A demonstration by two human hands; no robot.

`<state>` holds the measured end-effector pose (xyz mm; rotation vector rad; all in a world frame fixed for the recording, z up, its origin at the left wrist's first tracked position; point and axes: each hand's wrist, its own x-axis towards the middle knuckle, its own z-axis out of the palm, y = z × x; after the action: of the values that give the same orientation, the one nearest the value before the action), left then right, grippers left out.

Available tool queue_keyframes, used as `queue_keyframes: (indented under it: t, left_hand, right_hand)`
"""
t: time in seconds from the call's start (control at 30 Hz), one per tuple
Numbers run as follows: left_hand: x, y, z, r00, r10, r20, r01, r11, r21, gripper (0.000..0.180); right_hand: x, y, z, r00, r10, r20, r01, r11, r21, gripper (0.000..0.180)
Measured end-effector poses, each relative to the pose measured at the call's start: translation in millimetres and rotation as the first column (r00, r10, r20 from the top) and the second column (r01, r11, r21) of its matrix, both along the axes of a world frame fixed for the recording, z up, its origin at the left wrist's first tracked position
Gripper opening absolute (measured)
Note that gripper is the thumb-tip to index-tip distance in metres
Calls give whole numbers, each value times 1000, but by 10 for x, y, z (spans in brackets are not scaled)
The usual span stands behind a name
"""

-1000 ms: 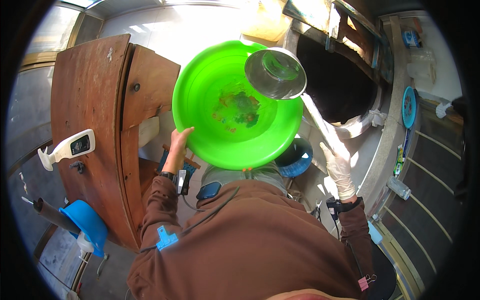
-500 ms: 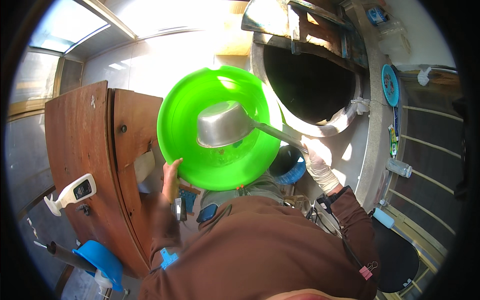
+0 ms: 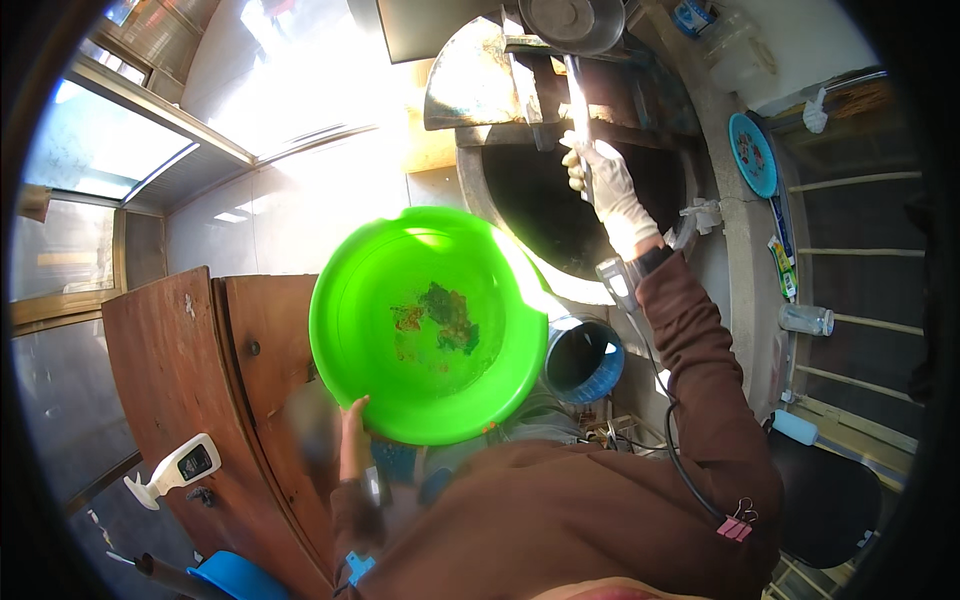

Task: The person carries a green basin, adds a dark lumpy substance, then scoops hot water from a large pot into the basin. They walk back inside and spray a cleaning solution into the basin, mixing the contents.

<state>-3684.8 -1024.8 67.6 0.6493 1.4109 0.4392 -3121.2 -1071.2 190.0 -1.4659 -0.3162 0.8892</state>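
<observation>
My left hand [image 3: 351,432] grips the near rim of a bright green plastic basin [image 3: 430,322], held up in front of me. A small wet heap of dark green and reddish scraps [image 3: 440,322] lies in its bottom. My right hand [image 3: 606,190], in a white glove, is stretched far forward and closed around the long handle of a metal ladle [image 3: 572,25]. The ladle's bowl is raised at the top of the view, above a large dark round pot [image 3: 570,215].
A brown wooden cabinet [image 3: 200,370] stands at my left with a white handheld device [image 3: 180,468] on its edge. A blue bucket [image 3: 585,360] sits beneath the basin. A blue plate [image 3: 752,155], a clear bottle [image 3: 805,319] and a rack are at right.
My right hand lifted the ladle out of the green basin and swung it forward over the dark pot. The basin stayed in my left hand.
</observation>
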Motion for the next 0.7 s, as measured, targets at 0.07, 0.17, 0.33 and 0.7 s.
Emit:
queue_keyframes:
  t: [0.07, 0.17, 0.33, 0.7]
  left_hand:
    - [21, 2, 65, 1000, -24, 13, 24, 1000, -11, 24]
    - [19, 16, 80, 998, -60, 26, 59, 998, 25, 24]
    - [-35, -8, 20, 999, -46, 26, 46, 999, 5, 30]
    - [4, 24, 30, 997, -68, 32, 67, 997, 30, 26]
  right_hand:
    - [327, 480, -175, 993, -105, -47, 110, 987, 121, 31]
    - [680, 919, -280, 955, -52, -291, 126, 961, 245, 28]
    - [648, 1180, -177, 906, -26, -423, 187, 921, 343, 25]
    - [193, 453, -89, 901, 166, 401, -256, 949, 182, 33]
